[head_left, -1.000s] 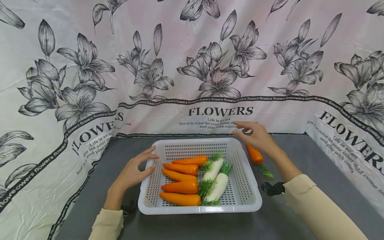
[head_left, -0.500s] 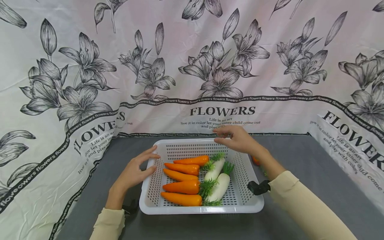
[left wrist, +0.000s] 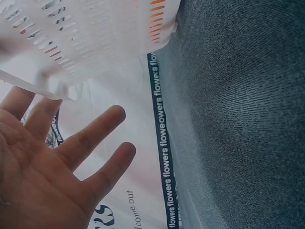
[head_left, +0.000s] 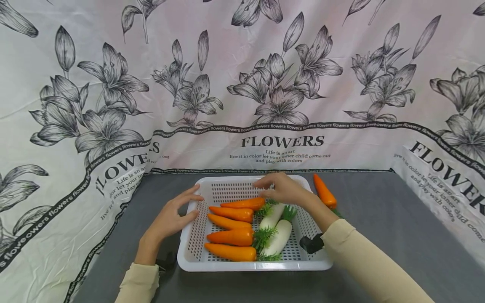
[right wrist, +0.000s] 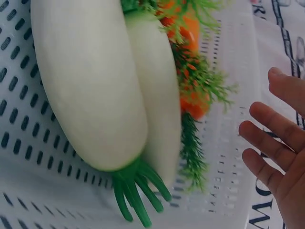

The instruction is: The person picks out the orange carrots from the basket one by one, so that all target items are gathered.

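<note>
In my head view, I see five carrots (head_left: 230, 237) and two white radishes (head_left: 278, 238) in the white basket (head_left: 254, 266), low in the middle of the frame. One lone carrot (head_left: 324, 193) lies on the gray table (head_left: 379, 206), just beside the basket, right of the middle. So seven are in and one is out; I'd say the work is not all done. My right hand (head_left: 286, 189) hangs over the back of the basket with nothing in it. My left hand (head_left: 169, 218) touches the rim on the left. In my left wrist view, that hand is at lower left, fingers spread, two of them partly hidden behind the rim, not squeezing. In my right wrist view, a big radish fills the upper left, and the right hand is at the right edge, fingers apart, clear of the food.
</note>
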Demonstrator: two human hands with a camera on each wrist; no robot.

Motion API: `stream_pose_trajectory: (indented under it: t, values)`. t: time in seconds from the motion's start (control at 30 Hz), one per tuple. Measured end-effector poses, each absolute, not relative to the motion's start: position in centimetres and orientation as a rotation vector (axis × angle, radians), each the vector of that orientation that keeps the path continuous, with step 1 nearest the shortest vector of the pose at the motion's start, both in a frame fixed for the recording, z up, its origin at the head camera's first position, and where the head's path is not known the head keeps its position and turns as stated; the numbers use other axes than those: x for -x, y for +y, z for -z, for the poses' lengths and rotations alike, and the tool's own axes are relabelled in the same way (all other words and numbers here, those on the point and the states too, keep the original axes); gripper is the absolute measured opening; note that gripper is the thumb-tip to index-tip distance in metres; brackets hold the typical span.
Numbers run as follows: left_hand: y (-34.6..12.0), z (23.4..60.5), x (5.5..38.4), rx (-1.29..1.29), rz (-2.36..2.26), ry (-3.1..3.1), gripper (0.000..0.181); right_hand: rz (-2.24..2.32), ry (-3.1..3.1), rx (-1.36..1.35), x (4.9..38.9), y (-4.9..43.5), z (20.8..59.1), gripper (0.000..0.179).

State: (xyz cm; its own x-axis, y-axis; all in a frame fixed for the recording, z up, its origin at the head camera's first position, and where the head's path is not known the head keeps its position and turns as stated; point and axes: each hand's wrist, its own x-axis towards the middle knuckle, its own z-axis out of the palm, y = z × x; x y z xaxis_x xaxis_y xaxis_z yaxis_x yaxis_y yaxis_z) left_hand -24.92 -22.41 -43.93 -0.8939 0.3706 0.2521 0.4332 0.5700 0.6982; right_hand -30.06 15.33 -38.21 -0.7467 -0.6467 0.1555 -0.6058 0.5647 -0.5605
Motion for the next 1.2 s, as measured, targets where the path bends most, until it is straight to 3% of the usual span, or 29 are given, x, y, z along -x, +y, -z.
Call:
stream_pose_trajectory:
  t: [0.47, 1.2]
  values:
    - [-22.0, 44.0, 24.9, 0.710, 1.243, -2.707, 0.039, 0.770, 2.622, 1.111, 30.3, 14.5, 40.2, 0.043]
    - [-22.4, 44.0, 24.9, 0.698, 1.248, -2.705, 0.038, 0.700, 2.530, 1.109, 31.0, 12.9, 41.8, 0.033]
